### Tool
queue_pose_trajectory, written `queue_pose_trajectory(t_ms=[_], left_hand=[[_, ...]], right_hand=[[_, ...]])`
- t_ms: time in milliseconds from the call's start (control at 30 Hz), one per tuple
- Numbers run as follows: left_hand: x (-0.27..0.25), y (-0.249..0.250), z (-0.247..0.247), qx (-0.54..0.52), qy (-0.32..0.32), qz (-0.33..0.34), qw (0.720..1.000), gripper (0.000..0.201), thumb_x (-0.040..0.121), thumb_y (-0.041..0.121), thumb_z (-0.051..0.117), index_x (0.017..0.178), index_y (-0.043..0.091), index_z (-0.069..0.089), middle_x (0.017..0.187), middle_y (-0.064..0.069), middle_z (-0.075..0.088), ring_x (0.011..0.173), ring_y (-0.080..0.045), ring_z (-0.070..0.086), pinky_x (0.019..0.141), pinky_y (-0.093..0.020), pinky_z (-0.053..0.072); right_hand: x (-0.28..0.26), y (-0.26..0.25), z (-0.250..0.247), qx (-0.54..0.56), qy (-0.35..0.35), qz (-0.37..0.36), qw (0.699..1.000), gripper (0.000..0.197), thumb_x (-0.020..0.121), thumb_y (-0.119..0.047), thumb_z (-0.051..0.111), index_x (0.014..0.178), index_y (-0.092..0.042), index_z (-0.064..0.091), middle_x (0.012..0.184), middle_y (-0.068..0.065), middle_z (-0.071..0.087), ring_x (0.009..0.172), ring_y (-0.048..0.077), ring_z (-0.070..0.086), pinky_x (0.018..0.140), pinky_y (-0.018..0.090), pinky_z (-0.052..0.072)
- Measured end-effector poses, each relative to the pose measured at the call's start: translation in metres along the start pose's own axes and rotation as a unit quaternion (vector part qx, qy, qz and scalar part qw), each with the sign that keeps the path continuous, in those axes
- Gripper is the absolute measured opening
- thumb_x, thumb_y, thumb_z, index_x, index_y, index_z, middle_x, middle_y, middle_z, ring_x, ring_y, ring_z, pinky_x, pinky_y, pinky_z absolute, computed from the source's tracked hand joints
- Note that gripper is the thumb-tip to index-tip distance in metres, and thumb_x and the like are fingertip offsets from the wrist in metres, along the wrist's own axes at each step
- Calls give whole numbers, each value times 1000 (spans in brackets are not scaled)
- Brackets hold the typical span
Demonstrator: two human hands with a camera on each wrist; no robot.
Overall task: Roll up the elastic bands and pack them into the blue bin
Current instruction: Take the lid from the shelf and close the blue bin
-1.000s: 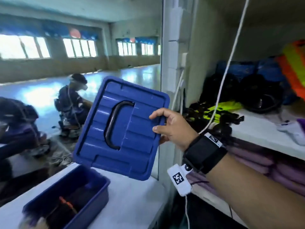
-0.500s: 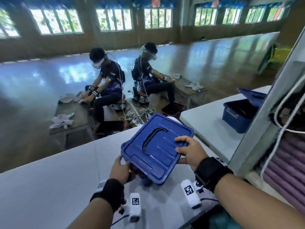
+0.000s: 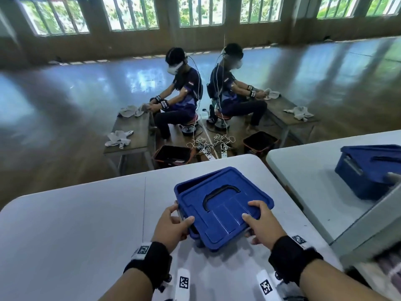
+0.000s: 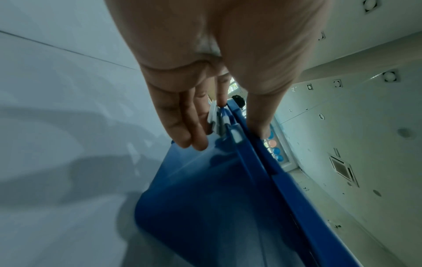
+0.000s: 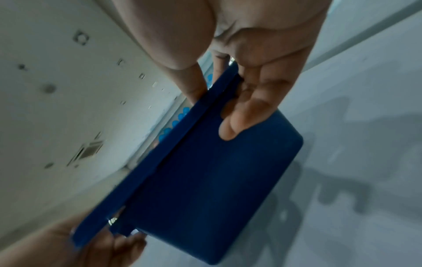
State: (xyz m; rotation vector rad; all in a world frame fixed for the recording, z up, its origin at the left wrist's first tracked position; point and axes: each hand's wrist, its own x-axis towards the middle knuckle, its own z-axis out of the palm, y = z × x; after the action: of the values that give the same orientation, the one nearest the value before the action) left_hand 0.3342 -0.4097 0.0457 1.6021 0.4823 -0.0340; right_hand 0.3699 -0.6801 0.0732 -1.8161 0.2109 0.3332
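Hands are what we are watching here, both working at a blue bin (image 3: 191,216) standing on the white table (image 3: 71,224) directly in front of the person. We are seeing the blue lid (image 3: 223,208), with its dark handle (image 3: 219,195), lying across the top of the bin but skewed, so one far corner of the rim is showing past it. The left hand (image 3: 173,227) is gripping the near left corner: its thumb is lying on top of the lid while the fingers (image 4: 182,124) are reaching down the bin's outer wall beside a small white latch (image 4: 235,135). The right hand (image 3: 260,227) is pinching the near right edge the same way, thumb above and fingers (image 5: 242,115) curled under the rim against the wall. We are judging that this paired hold is meant to square the lid up and press it down evenly (a one-sided push would likely tip it). No elastic bands are showing in any view; we are supposing they are inside the bin, though the lid is hiding its contents. To the right, a mirror (image 3: 321,192) is reflecting the table and bin. Beyond the table, two seated people (image 3: 184,94) are handling white cloths at low benches.
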Motion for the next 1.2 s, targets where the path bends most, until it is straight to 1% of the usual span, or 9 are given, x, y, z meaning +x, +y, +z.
queue_pose_trajectory(t_ms=[167,233,300,400,533,667,767,900,1200], left_hand=[[0,4,5,23,33,-14,999,57,85,19,81,134,21,51,93,-24,71,83,-38,74,75,-58,61],[-2,6,8,33,40,-18,998,54,87,18,78,134,22,51,92,-20,72,82,-37,74,74,-55,62],[-4,7,11,46,50,-22,997,52,87,18,76,133,23,52,90,-16,72,80,-34,75,73,-51,63],[-8,9,13,82,67,-14,994,53,81,27,76,130,25,54,99,-8,71,88,-26,72,76,-46,62],[-12,15,19,166,108,23,980,45,79,26,73,123,22,64,115,-1,65,104,-17,63,88,-33,52],[-11,24,27,299,140,27,944,27,77,39,57,95,23,71,105,-3,61,91,-23,64,86,-38,56],[-6,29,29,394,177,16,902,22,87,34,54,93,19,69,102,-5,54,93,-28,57,86,-34,48],[2,37,29,415,189,3,890,18,85,34,54,83,19,65,98,-6,56,86,-26,56,76,-33,46],[31,46,25,379,199,29,903,31,96,22,53,121,15,70,123,-11,60,107,-28,61,97,-36,48]], right_hand=[[0,-3,-18,-115,-64,-16,991,35,97,-38,57,126,-50,41,79,12,69,50,22,60,45,29,48],[6,-5,-31,-201,-42,-80,976,25,98,-38,55,123,-42,55,84,3,71,66,18,66,57,28,49],[21,-4,-45,-323,43,-169,930,19,98,-32,57,111,-29,70,96,-4,67,87,17,65,76,25,48],[51,-5,-60,-367,98,-202,903,18,92,-26,64,109,-25,72,98,0,51,88,19,56,85,28,48],[76,-9,-64,-374,50,-164,912,28,92,-31,64,120,-23,67,94,1,62,85,19,57,78,26,42],[79,-11,-65,-348,46,-140,926,22,91,-35,63,109,-23,67,89,-1,70,87,19,63,78,28,47],[78,-13,-62,-418,31,-151,895,22,93,-39,56,85,-20,65,87,-2,69,82,19,62,77,31,50],[73,-20,-58,-476,19,-170,863,31,96,-35,49,74,-16,59,74,0,62,72,21,59,67,33,49],[80,-21,-49,-491,31,-184,851,36,98,-39,47,77,-15,63,74,-1,64,70,21,60,64,31,48]])
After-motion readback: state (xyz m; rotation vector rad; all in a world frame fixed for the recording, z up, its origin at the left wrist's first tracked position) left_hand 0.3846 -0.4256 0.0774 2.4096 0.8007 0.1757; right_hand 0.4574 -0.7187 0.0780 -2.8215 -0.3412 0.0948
